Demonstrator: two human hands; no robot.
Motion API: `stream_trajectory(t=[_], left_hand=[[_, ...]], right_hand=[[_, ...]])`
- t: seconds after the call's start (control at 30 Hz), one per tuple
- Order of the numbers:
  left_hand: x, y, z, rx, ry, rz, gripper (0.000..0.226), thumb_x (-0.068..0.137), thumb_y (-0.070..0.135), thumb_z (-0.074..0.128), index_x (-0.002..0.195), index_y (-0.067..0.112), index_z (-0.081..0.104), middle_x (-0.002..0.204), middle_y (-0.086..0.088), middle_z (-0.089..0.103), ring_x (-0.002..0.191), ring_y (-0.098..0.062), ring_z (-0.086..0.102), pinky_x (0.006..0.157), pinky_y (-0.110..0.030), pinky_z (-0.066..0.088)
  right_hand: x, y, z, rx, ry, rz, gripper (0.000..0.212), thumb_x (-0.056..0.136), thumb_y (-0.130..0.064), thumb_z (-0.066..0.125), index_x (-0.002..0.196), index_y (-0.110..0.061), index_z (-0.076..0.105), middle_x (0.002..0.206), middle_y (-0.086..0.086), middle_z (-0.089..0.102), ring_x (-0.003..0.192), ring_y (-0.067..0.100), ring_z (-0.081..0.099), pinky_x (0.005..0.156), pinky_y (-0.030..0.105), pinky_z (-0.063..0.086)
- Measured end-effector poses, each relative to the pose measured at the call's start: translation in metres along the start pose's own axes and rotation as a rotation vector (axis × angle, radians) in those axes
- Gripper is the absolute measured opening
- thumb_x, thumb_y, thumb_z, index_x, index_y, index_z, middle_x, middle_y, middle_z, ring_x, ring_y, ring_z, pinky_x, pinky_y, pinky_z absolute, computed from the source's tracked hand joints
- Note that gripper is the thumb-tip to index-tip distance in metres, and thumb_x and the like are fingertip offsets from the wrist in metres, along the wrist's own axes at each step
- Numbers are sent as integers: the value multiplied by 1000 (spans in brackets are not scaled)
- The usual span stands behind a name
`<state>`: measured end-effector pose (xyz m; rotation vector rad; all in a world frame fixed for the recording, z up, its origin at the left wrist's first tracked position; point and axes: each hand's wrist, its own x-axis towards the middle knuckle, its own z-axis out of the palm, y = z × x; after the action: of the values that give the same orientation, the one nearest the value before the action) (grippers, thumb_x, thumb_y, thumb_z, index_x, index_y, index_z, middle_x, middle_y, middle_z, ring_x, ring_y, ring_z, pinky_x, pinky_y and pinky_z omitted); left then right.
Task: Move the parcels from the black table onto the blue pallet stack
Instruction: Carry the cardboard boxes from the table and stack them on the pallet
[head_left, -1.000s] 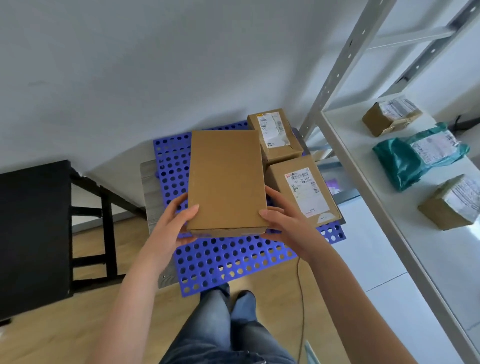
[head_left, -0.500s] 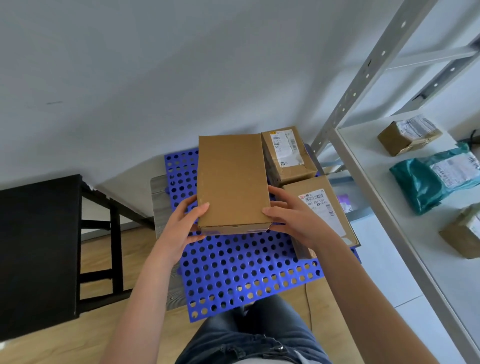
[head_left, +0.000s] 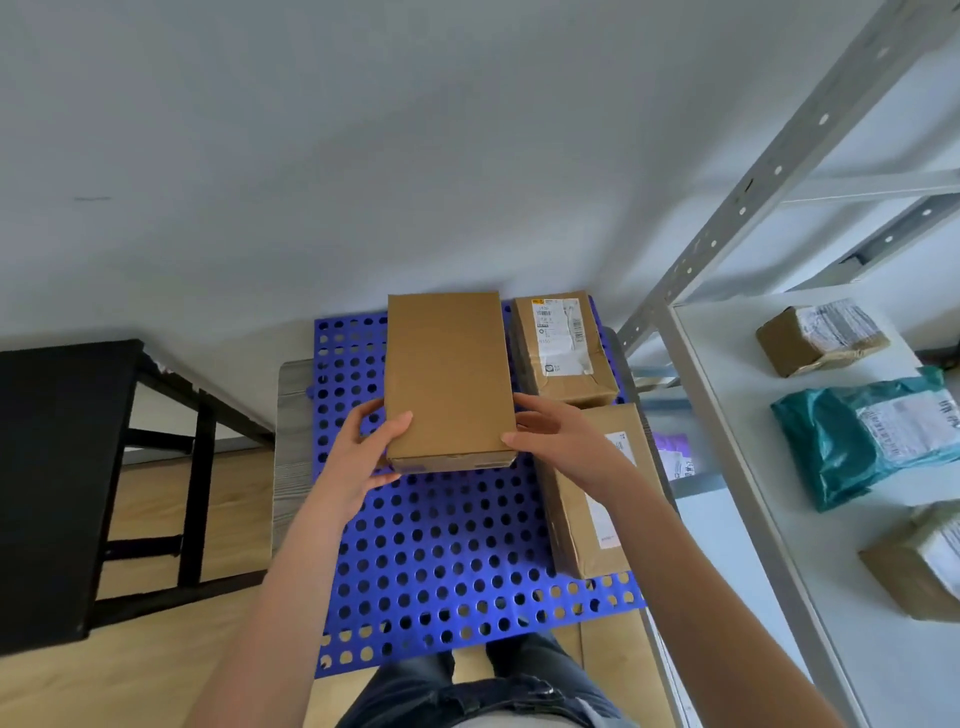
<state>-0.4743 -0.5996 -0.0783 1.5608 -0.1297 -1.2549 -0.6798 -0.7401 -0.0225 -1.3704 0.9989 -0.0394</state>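
Carried forward and down since a second ago, the plain box (head_left: 447, 379) no longer overlaps the two labelled boxes in view; it now hangs over the back half of the blue pallet (head_left: 441, 561), at the middle of the frame. Its long side runs just beside the upper labelled box (head_left: 563, 348).

You hold it at its near end with both hands. Your left hand (head_left: 363, 457) clasps the near left corner, thumb on top and fingers curled against the side. Your right hand (head_left: 566, 441) clasps the near right corner the same way, above the lower labelled box (head_left: 597, 509). Whether the bottom of the box already touches the pallet cannot be told from here.

The step in hand appears to be the set-down of this parcel. The next move likely calls for you to lower it flat, keep it square beside its neighbour, then slip your fingers out without dragging it sideways.

The black table (head_left: 52, 467) stands at the left of the frame, well apart from the box. A white shelf (head_left: 737, 467) at the right of the frame carries other parcels, among them a green bag (head_left: 872, 431).
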Motion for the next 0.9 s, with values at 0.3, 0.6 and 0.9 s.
stream_trajectory(t=[0.3,0.6,0.9], left_hand=[[52,-1,45,-52,166,-3,56,79,38,74,128,33,48,122,-4,57,108,-30,60,94,-51,49],[77,-4,55,17,101,-22,57,79,37,74,129,39,47,112,-1,64,105,-25,63,78,-39,52],[90,-18,51,93,18,-39,70,82,35,72,140,42,34,114,5,61,111,-22,58,95,-46,47]], right_hand=[[19,3,-56,-16,214,-76,53,84,-17,74,134,-24,56,130,-2,62,115,6,59,81,13,46],[57,17,-80,-376,327,-150,54,86,-16,69,137,-24,52,150,-4,43,140,14,36,108,25,28],[82,50,-90,-905,316,-11,75,88,-41,66,151,-26,28,163,7,2,150,31,2,118,47,17]])
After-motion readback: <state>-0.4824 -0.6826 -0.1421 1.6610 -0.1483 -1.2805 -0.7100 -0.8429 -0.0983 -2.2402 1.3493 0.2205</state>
